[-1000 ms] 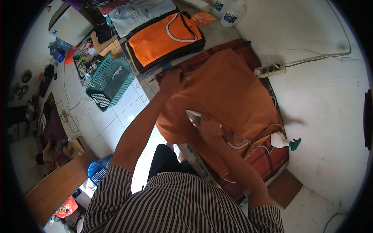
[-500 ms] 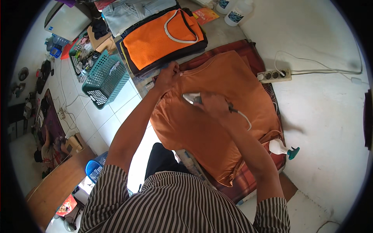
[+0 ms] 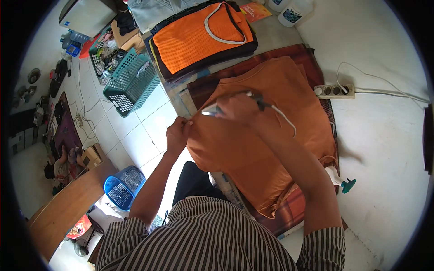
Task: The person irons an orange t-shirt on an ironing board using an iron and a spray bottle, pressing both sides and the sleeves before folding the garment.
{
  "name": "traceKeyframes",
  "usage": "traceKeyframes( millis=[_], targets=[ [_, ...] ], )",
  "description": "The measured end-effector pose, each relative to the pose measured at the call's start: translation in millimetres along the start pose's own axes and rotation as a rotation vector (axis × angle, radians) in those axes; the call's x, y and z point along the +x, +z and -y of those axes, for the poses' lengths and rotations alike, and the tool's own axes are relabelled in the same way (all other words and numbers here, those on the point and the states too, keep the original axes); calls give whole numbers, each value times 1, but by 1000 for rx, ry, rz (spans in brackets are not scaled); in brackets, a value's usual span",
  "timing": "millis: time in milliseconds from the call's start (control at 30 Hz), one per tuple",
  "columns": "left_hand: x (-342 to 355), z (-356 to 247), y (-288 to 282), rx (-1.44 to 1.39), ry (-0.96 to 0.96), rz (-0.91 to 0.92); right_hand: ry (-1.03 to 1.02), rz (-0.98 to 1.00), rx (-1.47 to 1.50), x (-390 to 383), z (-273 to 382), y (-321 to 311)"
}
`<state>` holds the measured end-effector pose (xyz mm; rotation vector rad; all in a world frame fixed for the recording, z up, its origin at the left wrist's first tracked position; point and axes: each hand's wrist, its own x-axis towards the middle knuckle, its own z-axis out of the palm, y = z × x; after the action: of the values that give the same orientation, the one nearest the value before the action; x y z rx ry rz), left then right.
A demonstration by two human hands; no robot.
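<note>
A rust-orange shirt (image 3: 266, 167) lies spread on a dark red plaid cloth (image 3: 205, 89) on the table (image 3: 282, 36). My right hand (image 3: 237, 108) grips an iron (image 3: 209, 110) with a pale cord over the upper left part of the shirt. My left hand (image 3: 180, 132) pinches the shirt's left edge, left of the iron's tip. A white spray bottle with a green trigger (image 3: 348, 184) lies by the shirt's lower right.
A folded orange mesh stack (image 3: 185, 45), pale folded clothes and plastic bottles (image 3: 290, 13) top the table. Green baskets (image 3: 129, 83) and a blue basket (image 3: 120, 189) stand left. A power strip (image 3: 334, 91) lies along the wall. Another person (image 3: 63, 165) is at far left.
The iron in my right hand has moved up the shirt toward its left edge. My left hand has moved down along that edge. The shirt's upper left lies flatter.
</note>
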<state>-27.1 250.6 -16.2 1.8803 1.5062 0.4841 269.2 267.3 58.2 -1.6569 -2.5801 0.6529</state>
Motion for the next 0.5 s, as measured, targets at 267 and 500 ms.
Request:
traceKeyframes(
  millis=[267, 500],
  targets=[
    [-14, 19, 11, -412, -185, -72, -207, 86, -20, 23, 14, 1],
    [-15, 23, 11, -440, -194, -76, -94, -30, -56, 37, -3, -15]
  ],
)
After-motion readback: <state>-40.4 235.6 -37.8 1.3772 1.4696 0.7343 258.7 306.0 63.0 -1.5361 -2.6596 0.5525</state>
